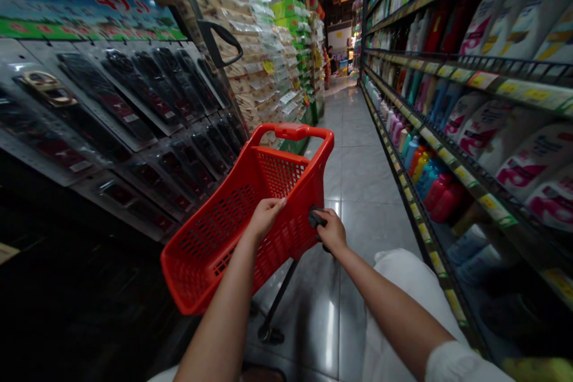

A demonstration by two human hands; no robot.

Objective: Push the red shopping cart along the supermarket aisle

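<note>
A red plastic shopping cart (273,245) with perforated sides stands on the floor in front of me, turned at an angle, and its basket looks empty. My left hand (267,216) is closed over the near rim of the basket. Beside the cart's outer side, my right hand (331,231) grips a small black part (317,218) of the cart; its exact kind is partly hidden by my fingers. The cart's red push handle (290,130) is at the far end, away from both hands. One dark wheel (271,334) shows below on a thin leg.
Shelves of bottles (481,125) line the right side. On the left hang packaged belts (120,89), with stacked tissue packs (250,42) beyond and a grey-black handle (221,42) standing nearby. A tiled aisle (358,149) runs ahead, with a person (331,59) far off.
</note>
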